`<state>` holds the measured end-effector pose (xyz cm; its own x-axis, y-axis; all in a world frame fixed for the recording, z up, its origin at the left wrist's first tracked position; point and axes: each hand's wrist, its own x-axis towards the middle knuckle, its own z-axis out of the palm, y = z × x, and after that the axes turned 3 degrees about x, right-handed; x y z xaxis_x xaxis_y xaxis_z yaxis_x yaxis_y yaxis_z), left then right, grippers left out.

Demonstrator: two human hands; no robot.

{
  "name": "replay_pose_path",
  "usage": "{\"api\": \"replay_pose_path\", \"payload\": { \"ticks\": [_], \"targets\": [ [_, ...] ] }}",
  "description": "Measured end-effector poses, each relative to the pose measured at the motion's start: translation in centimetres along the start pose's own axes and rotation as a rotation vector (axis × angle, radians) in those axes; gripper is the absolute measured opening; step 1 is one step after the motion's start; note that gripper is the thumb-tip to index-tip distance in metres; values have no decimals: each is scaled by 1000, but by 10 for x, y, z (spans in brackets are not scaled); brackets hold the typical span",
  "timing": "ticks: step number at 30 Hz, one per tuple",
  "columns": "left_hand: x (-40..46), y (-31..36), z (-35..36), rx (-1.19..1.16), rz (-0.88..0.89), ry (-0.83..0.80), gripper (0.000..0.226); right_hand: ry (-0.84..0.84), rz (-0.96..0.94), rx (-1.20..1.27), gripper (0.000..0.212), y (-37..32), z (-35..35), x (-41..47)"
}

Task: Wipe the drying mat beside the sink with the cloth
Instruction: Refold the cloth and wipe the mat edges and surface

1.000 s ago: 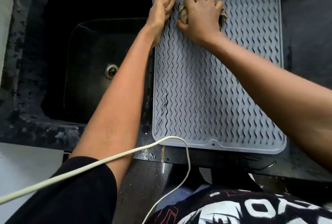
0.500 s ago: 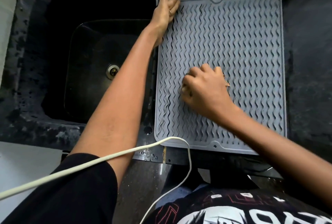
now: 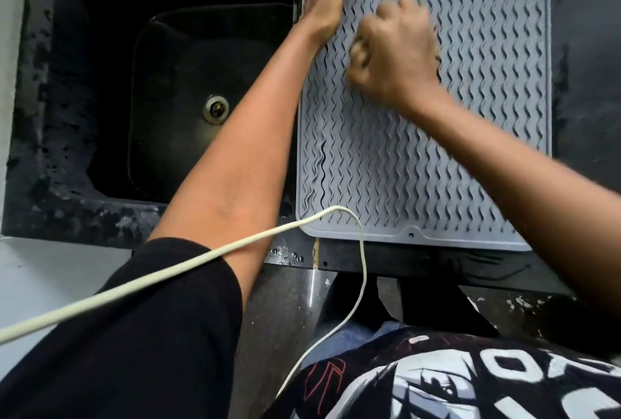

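Observation:
The grey ribbed drying mat [image 3: 470, 166] lies on the dark counter to the right of the sink. My left hand [image 3: 324, 2] rests flat along the mat's far left edge, its fingertips cut off at the top of the view. My right hand [image 3: 393, 55] is a blurred fist on the far left part of the mat, bunched over the cloth. The cloth is almost wholly hidden under that hand; only a pale scrap [image 3: 357, 49] shows by the fingers.
A black sink [image 3: 111, 82] with a metal drain [image 3: 216, 109] sits left of the mat. A pale cable [image 3: 168, 272] runs across my left arm and over the mat's near left corner. Dark counter [image 3: 584, 82] borders the mat on the right.
My right hand swept from the mat's far end toward me and has now gone back toward the far end. My left hand stayed on the left edge. The view tilted down.

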<state>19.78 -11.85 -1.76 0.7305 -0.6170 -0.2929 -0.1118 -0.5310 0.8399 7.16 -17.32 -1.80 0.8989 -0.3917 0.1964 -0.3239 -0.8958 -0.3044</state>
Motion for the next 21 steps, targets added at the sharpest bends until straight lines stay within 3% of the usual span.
{"api": "replay_pose_path", "payload": {
  "ticks": [5, 7, 9, 10, 12, 13, 14, 17, 19, 21],
  "targets": [
    [-2, 6, 3, 46, -19, -2, 76, -94, -131, 33, 19, -37, -21, -98],
    [-4, 4, 6, 67, -43, -40, 62, -209, -95, 65, 20, -39, -30, -103],
    [-12, 7, 4, 103, -55, -102, 66, -222, 44, 267, 17, -30, -37, -91],
    [-21, 9, 2, 116, -34, -129, 79, -163, 125, 349, 19, -24, -40, -80],
    [-33, 14, -2, 86, -10, -83, 129, 11, 182, 353, 32, -8, -37, -51],
    [-37, 11, -4, 78, 6, -95, 145, 58, 179, 315, 40, 1, -32, -35],
    [-43, 6, -6, 82, 19, -114, 146, 54, 179, 243, 48, 7, -27, -20],
    [-55, -13, -2, 186, -5, -119, 101, -111, 179, 44, 67, 19, -4, -3],
    [-57, -21, 2, 280, 18, -52, 67, -94, 127, -35, 64, 20, 9, -6],
    [-59, -21, 3, 330, 12, -34, 57, -34, 101, -67, 58, 17, 11, -9]
  ]
}}
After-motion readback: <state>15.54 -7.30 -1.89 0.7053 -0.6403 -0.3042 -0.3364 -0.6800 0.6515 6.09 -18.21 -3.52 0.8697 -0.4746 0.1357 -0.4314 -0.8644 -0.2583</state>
